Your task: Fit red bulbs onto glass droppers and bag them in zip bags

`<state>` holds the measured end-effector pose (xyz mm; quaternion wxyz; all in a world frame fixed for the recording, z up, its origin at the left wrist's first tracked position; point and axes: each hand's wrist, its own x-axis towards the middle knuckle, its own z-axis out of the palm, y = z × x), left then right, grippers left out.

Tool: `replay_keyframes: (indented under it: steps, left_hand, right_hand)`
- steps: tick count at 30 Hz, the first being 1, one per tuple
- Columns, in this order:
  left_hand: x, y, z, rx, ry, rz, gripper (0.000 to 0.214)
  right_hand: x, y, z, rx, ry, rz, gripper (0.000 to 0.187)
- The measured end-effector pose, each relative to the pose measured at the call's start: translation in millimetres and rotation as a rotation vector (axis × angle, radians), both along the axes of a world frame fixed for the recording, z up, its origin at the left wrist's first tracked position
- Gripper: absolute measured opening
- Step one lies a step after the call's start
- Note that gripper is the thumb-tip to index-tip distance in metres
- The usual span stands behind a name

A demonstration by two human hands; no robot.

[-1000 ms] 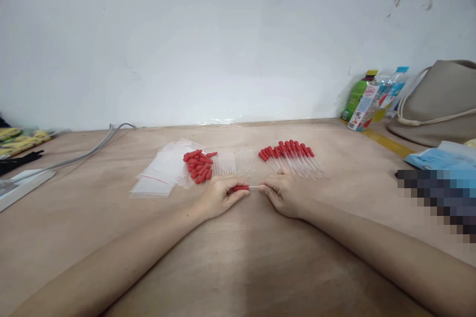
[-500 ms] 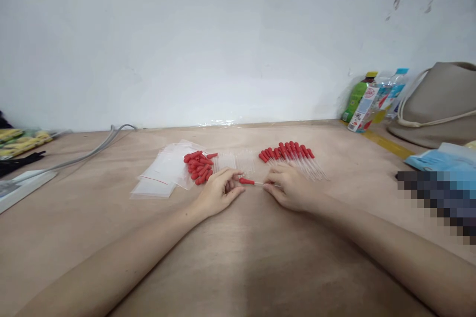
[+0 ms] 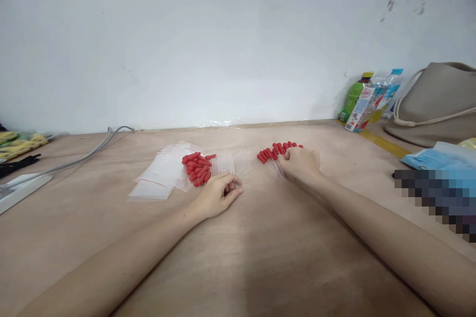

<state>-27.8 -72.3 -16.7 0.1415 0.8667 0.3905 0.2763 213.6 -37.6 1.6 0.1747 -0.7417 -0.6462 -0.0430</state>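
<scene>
My left hand rests on the table with fingers loosely curled and the thumb apart; nothing shows between them. Just behind it lie loose clear glass tubes and, to their left, a pile of red rubber bulbs. At the right, my right hand is closed, fingertips down, over a row of assembled droppers with red bulbs and clear tubes. It covers the right part of that row. The dropper in its fingers is mostly hidden by the hand.
Clear zip bags lie left of the bulbs. A grey cable runs along the left side. Drink bottles, a grey drawstring bag and a blue packet stand or lie at the right.
My right hand has moved right and away from my left hand, from the middle to the dropper row. The dropper is gone from between my hands. My left hand has stayed in place.
</scene>
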Motion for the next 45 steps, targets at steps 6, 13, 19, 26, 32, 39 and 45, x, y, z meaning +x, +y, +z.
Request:
replay_keyframes:
  steps: [6,13,19,26,32,39,45]
  left_hand:
    - [0,0,0.7,0.005,0.013,-0.019,0.011]
    - [1,0,0.6,0.010,0.011,-0.024,0.011]
    - [-1,-3,1.5,0.219,0.140,-0.001,0.015]
    - [-15,-2,30.0,0.397,0.706,0.485,0.022]
    - [-25,4,36.4,0.184,0.804,0.568,0.022]
    - [-23,1,41.8,0.154,0.826,0.558,0.022]
    - [-28,3,38.2,0.189,0.759,0.472,0.025]
  right_hand:
    - [0,-1,-7.2,0.034,-0.032,0.033,0.037]
    - [-34,2,-2.1,0.035,-0.019,0.189,0.033]
    - [-71,20,0.7,-0.144,0.012,0.114,0.025]
    - [-85,32,2.3,-0.218,0.053,0.113,0.023]
    - [-85,35,4.9,-0.259,0.101,0.102,0.025]
    - [-83,35,5.1,-0.255,0.148,0.110,0.025]
    - [-78,18,16.5,-0.148,0.183,0.154,0.030]
